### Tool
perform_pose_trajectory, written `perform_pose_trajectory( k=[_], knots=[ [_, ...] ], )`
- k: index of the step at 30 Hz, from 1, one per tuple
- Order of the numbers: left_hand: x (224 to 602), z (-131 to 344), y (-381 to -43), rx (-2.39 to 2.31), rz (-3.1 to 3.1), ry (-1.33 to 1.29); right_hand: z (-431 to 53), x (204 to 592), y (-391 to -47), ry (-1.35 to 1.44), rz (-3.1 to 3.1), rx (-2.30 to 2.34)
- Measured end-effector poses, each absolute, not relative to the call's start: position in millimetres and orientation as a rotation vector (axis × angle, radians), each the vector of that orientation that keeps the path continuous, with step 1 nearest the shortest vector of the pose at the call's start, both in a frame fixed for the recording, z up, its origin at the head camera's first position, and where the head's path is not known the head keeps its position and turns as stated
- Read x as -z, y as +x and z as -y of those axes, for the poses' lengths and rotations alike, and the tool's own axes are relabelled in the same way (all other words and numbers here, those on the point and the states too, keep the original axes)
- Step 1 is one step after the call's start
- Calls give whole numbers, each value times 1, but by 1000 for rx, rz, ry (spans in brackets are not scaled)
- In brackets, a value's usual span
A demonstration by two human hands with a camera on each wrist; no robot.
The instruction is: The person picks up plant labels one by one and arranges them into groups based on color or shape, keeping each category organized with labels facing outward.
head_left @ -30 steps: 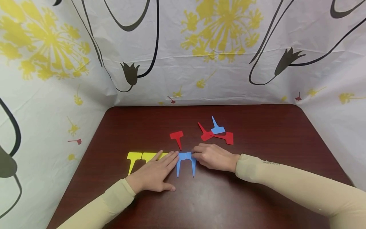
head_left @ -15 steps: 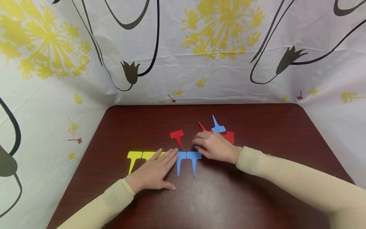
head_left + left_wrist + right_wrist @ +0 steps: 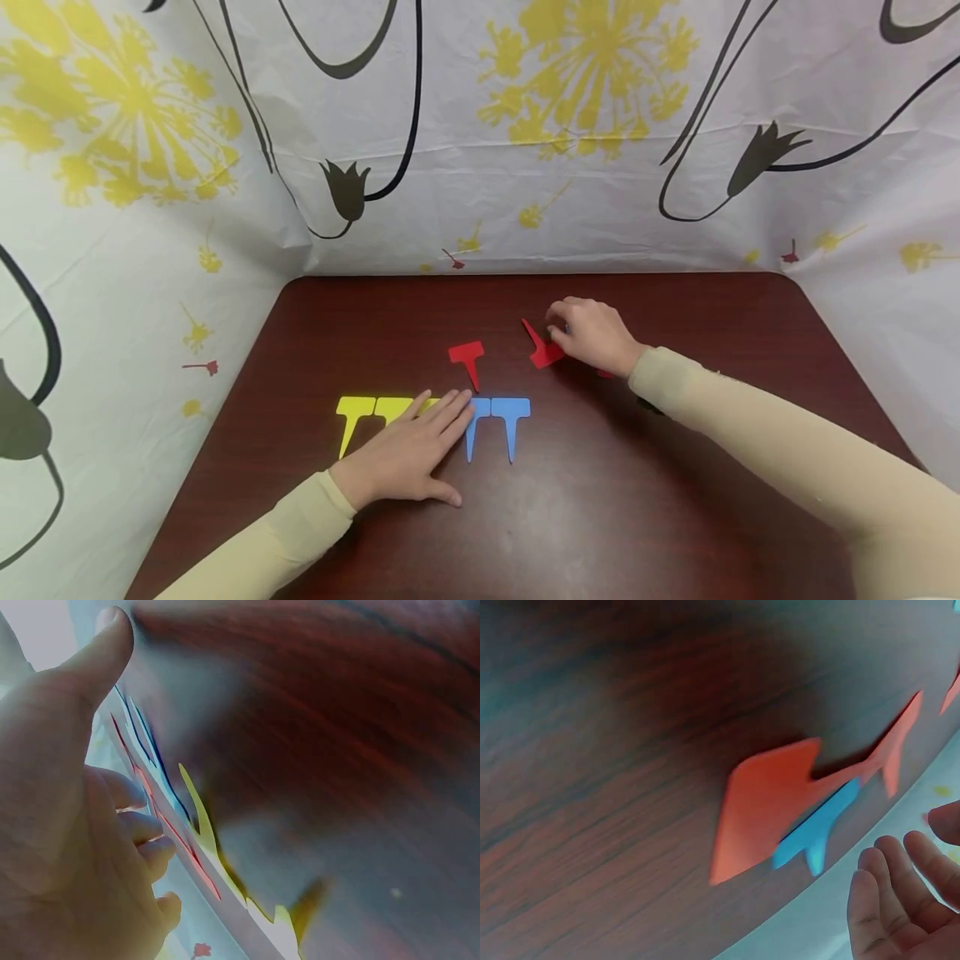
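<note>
My left hand (image 3: 408, 454) lies with straight fingers across a row of T-shaped plant labels. Yellow labels (image 3: 356, 407) make up the row's left part, blue ones (image 3: 511, 407) its right; the hand covers some of the middle. Over a loose group at the back right hovers my right hand (image 3: 594, 335), its fingers loosely bent. The right wrist view has a blue label (image 3: 821, 829) close to those fingers, with a gap between, beside a large-looking red label (image 3: 761, 810). From the head, my right hand mostly hides this blue label.
A single red label (image 3: 467, 354) lies just behind the row. Another red label (image 3: 546, 353) is left of my right hand. The dark wooden table (image 3: 600, 517) meets a patterned white cloth (image 3: 465, 192) at its back edge.
My right hand has let go of the right-end blue label in the row and moved back and right, over the loose labels. The left hand stays in place.
</note>
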State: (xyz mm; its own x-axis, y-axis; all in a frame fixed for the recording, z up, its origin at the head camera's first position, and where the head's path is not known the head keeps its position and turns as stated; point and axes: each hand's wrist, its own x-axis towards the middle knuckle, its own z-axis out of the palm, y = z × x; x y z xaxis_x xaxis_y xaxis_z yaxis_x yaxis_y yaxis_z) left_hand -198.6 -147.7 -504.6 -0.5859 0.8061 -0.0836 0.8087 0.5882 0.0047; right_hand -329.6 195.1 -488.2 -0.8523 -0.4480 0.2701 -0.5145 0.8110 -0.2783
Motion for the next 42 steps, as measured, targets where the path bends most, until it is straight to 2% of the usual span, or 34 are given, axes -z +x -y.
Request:
perform_pose_trajectory(
  k=[12, 27, 42],
  knots=[
    [505, 121, -197, -114, -2778, 1393, -216, 496, -354, 504, 2896, -506],
    [515, 96, -192, -64, -2818, 1429, -203, 499, -369, 240, 3059, -452],
    [515, 91, -188, 19, -2803, 1387, -189, 502, -374, 183, 3066, -403]
  ],
)
